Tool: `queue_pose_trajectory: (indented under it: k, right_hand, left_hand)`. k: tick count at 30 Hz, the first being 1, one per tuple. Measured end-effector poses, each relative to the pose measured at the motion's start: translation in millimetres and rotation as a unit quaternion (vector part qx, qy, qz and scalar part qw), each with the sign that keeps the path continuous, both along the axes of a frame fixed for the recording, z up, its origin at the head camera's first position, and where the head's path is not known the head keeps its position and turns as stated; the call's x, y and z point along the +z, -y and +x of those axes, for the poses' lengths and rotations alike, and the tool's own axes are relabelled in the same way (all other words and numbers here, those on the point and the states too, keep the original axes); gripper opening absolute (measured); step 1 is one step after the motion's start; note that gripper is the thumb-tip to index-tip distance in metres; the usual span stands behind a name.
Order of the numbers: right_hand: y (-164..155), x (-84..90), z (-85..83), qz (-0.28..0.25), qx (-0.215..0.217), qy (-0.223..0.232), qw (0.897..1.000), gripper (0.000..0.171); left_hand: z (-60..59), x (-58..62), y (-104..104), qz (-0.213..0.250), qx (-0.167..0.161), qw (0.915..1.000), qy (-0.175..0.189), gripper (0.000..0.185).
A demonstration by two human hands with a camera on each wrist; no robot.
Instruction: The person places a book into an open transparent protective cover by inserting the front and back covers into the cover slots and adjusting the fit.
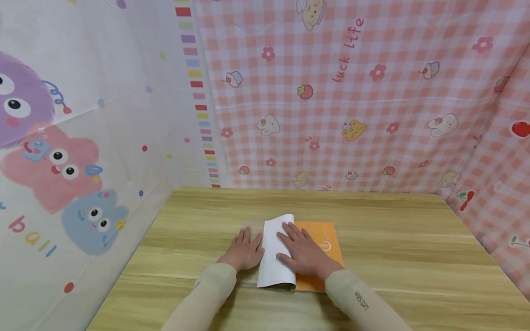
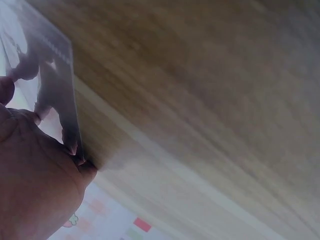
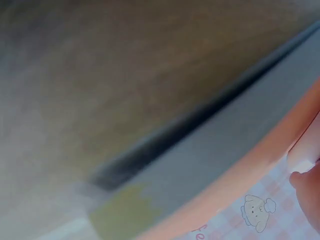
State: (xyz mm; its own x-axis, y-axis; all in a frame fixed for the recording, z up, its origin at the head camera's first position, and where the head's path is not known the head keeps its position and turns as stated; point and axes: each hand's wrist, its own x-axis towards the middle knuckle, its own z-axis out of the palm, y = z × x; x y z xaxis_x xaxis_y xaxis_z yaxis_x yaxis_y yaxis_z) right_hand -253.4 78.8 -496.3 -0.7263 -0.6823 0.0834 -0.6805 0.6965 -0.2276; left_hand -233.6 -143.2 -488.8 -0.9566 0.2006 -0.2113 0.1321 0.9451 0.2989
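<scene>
Orange booklet [image 1: 320, 250] lies mid-tabletop [image 1: 414, 257]. My right hand [image 1: 304, 253] presses flat on its white page [image 1: 273, 257]; left hand [image 1: 244, 250] rests flat beside the page. Step: page-flattening, probably. Next needs firm crease pressure.

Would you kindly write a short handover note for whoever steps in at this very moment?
Left hand: flat on the wooden table, fingers straight, touching the left edge of the white sheet.
Right hand: flat, pressing the white sheet and the orange booklet beneath.
Done: the sheet lies folded over the booklet's left part.
Left: the sheet's top corner curls up unflattened; the booklet's right part is uncovered.
</scene>
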Motion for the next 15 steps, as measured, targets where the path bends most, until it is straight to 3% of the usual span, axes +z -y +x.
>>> queue_pose_trajectory:
  k: [7, 15]
  right_hand:
    - [2.7, 4.0, 0.9, 0.020, -0.002, 0.001, 1.000, 0.068]
    - [5.1, 3.1, 0.3, 0.025, -0.005, 0.011, 1.000, 0.068]
  left_hand:
    - [1.1, 3.6, -1.7, 0.001, 0.006, 0.9999, 0.012, 0.055]
    - [-1.9, 1.1, 2.6, 0.009, -0.009, 0.9999, 0.012, 0.054]
